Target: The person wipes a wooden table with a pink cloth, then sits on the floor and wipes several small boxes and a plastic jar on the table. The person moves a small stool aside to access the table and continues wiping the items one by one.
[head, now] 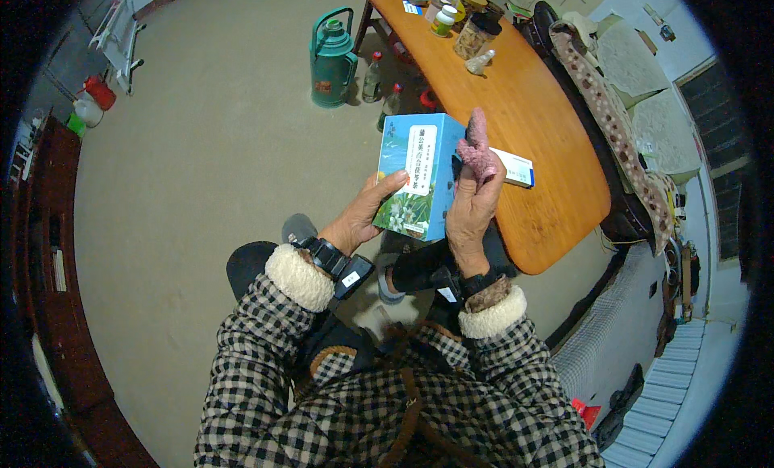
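A blue cardboard tea box [402, 172] with printed flowers and writing is held above my lap, beside the table's edge. My left hand [363, 211] grips its lower left edge, with the thumb across the front. In my right hand [474, 208] is a bunched pink cloth [478, 150], pinched between thumb and fingers at the box's right side. Whether the right fingers also touch the box is hard to tell. Just beyond that hand, a small white and blue box [514, 167] lies on the wooden table [550, 208].
Jars and bottles, including a lidded jar [476, 35] and a white-capped bottle [444, 20], stand at the table's far end. On the floor are a green thermos flask [332, 63] and glass bottles [372, 78]. A sofa [653, 63] runs along the right.
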`<control>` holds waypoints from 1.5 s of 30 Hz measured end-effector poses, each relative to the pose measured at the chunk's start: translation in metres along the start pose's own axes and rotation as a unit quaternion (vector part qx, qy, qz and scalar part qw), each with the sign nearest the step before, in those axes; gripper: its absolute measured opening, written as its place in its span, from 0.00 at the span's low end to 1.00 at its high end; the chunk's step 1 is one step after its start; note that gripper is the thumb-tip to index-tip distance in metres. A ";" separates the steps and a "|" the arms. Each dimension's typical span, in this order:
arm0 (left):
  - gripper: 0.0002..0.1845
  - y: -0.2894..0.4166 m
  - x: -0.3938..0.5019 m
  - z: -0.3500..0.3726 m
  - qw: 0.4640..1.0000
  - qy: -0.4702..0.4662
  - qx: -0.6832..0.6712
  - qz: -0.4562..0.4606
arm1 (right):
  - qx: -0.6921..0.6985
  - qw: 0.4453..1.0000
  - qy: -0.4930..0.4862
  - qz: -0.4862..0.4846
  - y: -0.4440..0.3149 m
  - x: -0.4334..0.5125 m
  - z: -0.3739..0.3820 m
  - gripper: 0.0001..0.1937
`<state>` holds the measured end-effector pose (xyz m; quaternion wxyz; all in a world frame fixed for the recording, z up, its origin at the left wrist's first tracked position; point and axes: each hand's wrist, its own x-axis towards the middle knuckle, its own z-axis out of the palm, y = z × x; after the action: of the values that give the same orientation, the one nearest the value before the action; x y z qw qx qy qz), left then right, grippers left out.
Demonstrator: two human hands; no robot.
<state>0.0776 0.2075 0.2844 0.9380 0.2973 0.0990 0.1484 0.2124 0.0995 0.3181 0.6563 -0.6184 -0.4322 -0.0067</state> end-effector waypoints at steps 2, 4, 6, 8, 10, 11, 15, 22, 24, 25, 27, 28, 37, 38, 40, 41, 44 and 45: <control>0.29 -0.001 0.003 0.000 1.000 0.004 0.011 0.009 | -0.005 1.000 -0.027 -0.008 -0.003 0.003 -0.002 0.20; 0.29 -0.003 0.005 -0.001 1.000 0.011 0.011 0.027 | 0.002 0.998 -0.062 -0.003 -0.005 0.008 -0.005 0.19; 0.29 -0.005 0.006 -0.002 0.999 0.017 0.009 0.038 | -0.028 0.993 -0.105 -0.048 -0.008 0.013 -0.010 0.18; 0.27 -0.005 0.006 -0.005 0.999 0.023 0.009 0.036 | -0.053 0.983 -0.145 -0.098 -0.010 0.013 -0.014 0.16; 0.28 -0.003 0.006 -0.008 0.999 0.028 -0.002 0.034 | -0.060 0.974 -0.183 -0.121 -0.012 0.007 -0.016 0.16; 0.28 -0.002 0.006 -0.009 0.999 0.034 -0.007 0.034 | -0.062 0.969 -0.200 -0.133 -0.013 0.002 -0.018 0.15; 0.29 -0.002 0.008 -0.012 0.994 0.070 -0.054 0.064 | -0.035 0.971 -0.200 -0.125 -0.011 -0.028 -0.019 0.15; 0.25 -0.004 0.009 -0.006 0.989 0.120 -0.032 0.080 | 0.029 0.982 -0.170 -0.083 0.001 -0.066 -0.026 0.15; 0.28 -0.001 0.010 -0.004 0.986 0.130 0.013 0.107 | 0.058 0.987 -0.150 -0.002 -0.006 -0.075 -0.031 0.15; 0.31 0.001 0.010 -0.002 0.983 0.140 0.038 0.115 | 0.083 0.986 -0.141 0.015 -0.012 -0.077 -0.034 0.14; 0.33 0.003 0.010 0.001 0.971 0.182 0.081 0.134 | 0.183 0.961 -0.111 0.173 -0.024 -0.076 -0.040 0.13; 0.34 0.004 0.010 0.003 0.966 0.188 0.097 0.147 | 0.172 0.952 -0.071 0.244 -0.030 -0.072 -0.043 0.12; 0.43 0.003 0.011 0.009 0.956 0.171 0.197 0.133 | -0.136 0.981 -0.086 -0.108 -0.012 0.032 -0.012 0.24; 0.44 0.002 0.010 0.008 0.956 0.162 0.205 0.133 | -0.187 0.964 -0.104 -0.160 -0.007 0.035 -0.004 0.26; 0.45 0.001 0.009 0.005 0.967 0.134 0.174 0.131 | -0.221 0.947 -0.143 -0.182 0.000 0.032 0.008 0.27; 0.46 0.000 0.008 0.004 0.971 0.112 0.158 0.137 | -0.244 0.939 -0.154 -0.188 0.004 0.030 0.011 0.26; 0.45 -0.003 0.006 -0.002 0.982 0.093 0.104 0.129 | -0.205 0.952 -0.155 -0.165 0.009 0.024 0.011 0.27; 0.45 -0.003 0.005 -0.003 0.984 0.088 0.088 0.128 | -0.201 0.950 -0.161 -0.177 0.009 0.024 0.009 0.27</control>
<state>0.0824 0.2090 0.2796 0.8692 0.3742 0.1554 0.2834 0.2270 0.1217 0.3230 0.4290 -0.6439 -0.6240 -0.1096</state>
